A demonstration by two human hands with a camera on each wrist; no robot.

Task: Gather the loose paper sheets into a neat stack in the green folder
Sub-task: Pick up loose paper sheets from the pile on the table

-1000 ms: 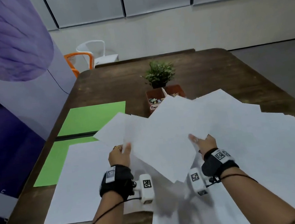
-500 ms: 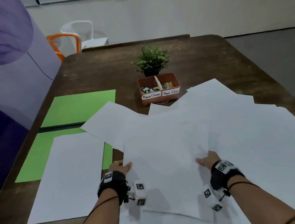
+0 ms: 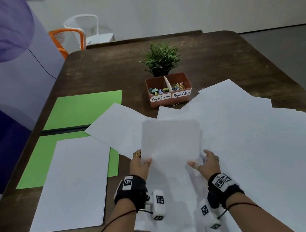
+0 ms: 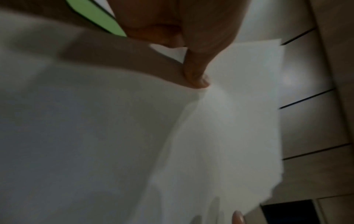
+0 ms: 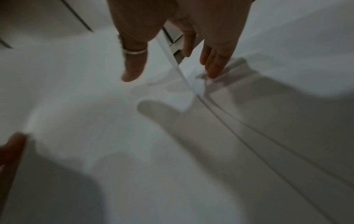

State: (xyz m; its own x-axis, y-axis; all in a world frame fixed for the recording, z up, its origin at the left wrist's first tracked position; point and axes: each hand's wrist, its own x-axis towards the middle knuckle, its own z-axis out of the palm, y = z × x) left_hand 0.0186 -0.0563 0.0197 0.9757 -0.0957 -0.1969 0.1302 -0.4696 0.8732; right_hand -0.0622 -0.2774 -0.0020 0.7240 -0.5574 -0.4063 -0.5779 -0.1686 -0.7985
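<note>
Paper bundle (image 3: 171,142) held upright-tilted between both hands, above loose white sheets (image 3: 258,151) fanned across the near and right part of a dark wooden desk (image 3: 113,68). Left hand (image 3: 139,165) gripping the bundle's lower left edge, thumb over the front face, fingers hidden behind; from the left wrist view, thumb tip (image 4: 197,81) pressed onto the paper. Right hand (image 3: 206,162) at the bundle's lower right edge, spread and relaxed, thumb toward the front, fingers (image 5: 212,66) straight alongside the paper edge; touching or just apart, hard to tell through the blur.

Green folder (image 3: 82,109) lying open flat on the left side of the desk, well left of the hands, spine running across its middle. Neat stack (image 3: 71,181) of white sheets resting on the folder's near half and overhanging its near edge. One loose sheet (image 3: 114,124) lapping over the folder's right edge, between the folder and the held bundle.

Beyond the sheets, near the desk's centre: small brown tray (image 3: 168,89) labelled "Paper Clamps" and "Paper Clips", with a potted plant (image 3: 160,59) just behind it. Orange chair (image 3: 67,39) and white chair (image 3: 87,29) past the far left corner.
</note>
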